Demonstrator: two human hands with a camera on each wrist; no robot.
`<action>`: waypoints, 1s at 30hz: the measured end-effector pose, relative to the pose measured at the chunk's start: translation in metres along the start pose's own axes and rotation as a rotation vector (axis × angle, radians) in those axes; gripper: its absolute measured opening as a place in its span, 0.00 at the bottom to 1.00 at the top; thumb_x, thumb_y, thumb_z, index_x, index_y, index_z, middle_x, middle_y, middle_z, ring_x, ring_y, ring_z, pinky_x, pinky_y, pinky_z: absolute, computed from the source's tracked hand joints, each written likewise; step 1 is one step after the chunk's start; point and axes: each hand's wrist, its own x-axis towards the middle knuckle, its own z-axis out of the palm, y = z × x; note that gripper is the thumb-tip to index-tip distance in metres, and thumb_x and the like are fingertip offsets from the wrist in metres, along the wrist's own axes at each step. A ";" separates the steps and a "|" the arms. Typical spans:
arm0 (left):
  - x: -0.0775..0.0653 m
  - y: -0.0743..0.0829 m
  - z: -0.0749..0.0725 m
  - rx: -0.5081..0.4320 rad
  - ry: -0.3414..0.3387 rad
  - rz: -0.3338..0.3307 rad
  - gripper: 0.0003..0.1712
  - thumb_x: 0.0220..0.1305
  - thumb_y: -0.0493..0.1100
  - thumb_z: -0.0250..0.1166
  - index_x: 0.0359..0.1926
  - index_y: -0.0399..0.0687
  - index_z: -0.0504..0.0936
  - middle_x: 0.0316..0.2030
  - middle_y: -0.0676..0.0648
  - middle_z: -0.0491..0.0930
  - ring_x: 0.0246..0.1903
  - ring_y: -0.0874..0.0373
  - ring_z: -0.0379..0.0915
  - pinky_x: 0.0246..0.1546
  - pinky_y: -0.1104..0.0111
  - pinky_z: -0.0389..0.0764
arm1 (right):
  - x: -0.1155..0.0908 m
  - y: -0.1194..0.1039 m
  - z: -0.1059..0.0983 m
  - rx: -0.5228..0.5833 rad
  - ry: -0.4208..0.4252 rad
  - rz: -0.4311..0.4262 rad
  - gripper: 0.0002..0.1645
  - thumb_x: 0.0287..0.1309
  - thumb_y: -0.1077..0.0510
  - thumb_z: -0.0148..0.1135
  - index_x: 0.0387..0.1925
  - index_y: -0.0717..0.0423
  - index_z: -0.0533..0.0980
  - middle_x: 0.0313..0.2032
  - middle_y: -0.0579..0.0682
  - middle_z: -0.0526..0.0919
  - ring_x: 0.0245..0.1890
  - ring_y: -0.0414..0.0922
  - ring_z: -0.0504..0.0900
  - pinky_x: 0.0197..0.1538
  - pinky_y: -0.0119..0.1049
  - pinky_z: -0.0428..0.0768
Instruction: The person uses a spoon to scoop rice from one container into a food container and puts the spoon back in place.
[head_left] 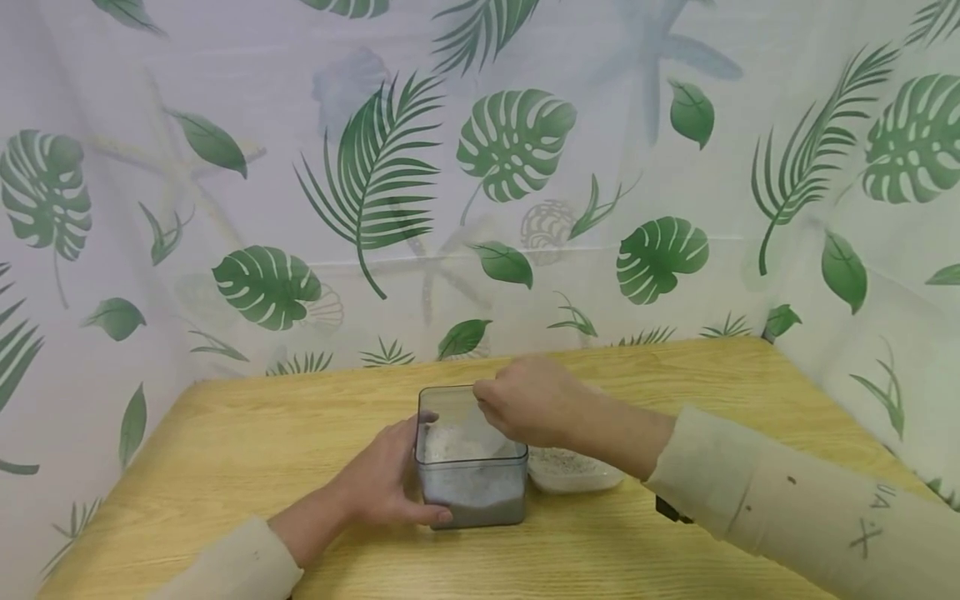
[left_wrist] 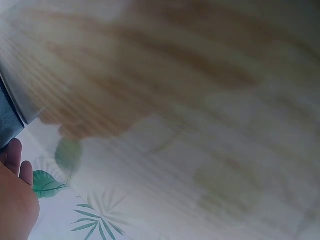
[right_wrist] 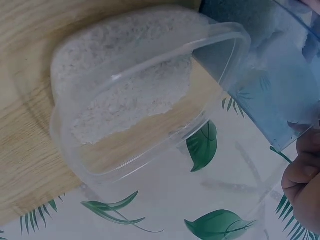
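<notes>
A see-through grey-blue box [head_left: 471,492] stands on the table with white grain, like rice, inside. My left hand [head_left: 386,475] grips it from the left, thumb on the front wall and fingers round the far side. Above its right rim, my right hand [head_left: 532,404] is curled, pinching a pale see-through piece [head_left: 480,429] that dips into the box; I cannot tell its kind. Just right of the box sits a clear plastic tub [right_wrist: 112,175] with rice [right_wrist: 135,95] heaped along one side. The left wrist view shows only the box's edge and some fingers.
The wood-grain table [head_left: 285,450] ends at a white curtain [head_left: 465,225] printed with green leaves, which also hangs along both sides. A small black object [head_left: 672,510] shows below the right cuff.
</notes>
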 end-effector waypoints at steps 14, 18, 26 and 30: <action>0.001 -0.002 0.000 -0.004 0.003 0.024 0.65 0.40 0.72 0.75 0.72 0.45 0.59 0.60 0.51 0.74 0.62 0.53 0.68 0.64 0.49 0.69 | 0.000 -0.007 -0.002 0.083 0.004 0.028 0.13 0.65 0.55 0.59 0.23 0.49 0.74 0.13 0.39 0.66 0.14 0.35 0.61 0.19 0.32 0.64; 0.000 -0.001 0.000 0.007 -0.003 0.009 0.66 0.40 0.73 0.75 0.72 0.45 0.58 0.60 0.50 0.74 0.62 0.53 0.68 0.64 0.49 0.69 | 0.000 -0.011 -0.001 0.113 0.012 0.036 0.13 0.65 0.56 0.58 0.23 0.49 0.74 0.13 0.38 0.66 0.15 0.34 0.61 0.19 0.31 0.63; -0.001 -0.002 0.000 0.026 -0.003 -0.001 0.65 0.40 0.76 0.73 0.72 0.46 0.59 0.61 0.49 0.74 0.62 0.52 0.68 0.63 0.50 0.70 | -0.001 -0.019 0.000 0.223 0.029 0.094 0.07 0.64 0.57 0.60 0.31 0.52 0.82 0.22 0.42 0.84 0.17 0.33 0.73 0.25 0.30 0.75; -0.001 -0.003 0.000 0.024 0.000 0.004 0.65 0.40 0.75 0.73 0.72 0.46 0.59 0.61 0.48 0.74 0.62 0.52 0.68 0.64 0.50 0.70 | -0.002 -0.022 0.000 0.289 0.022 0.156 0.08 0.65 0.57 0.60 0.32 0.52 0.83 0.23 0.41 0.84 0.17 0.33 0.71 0.25 0.29 0.74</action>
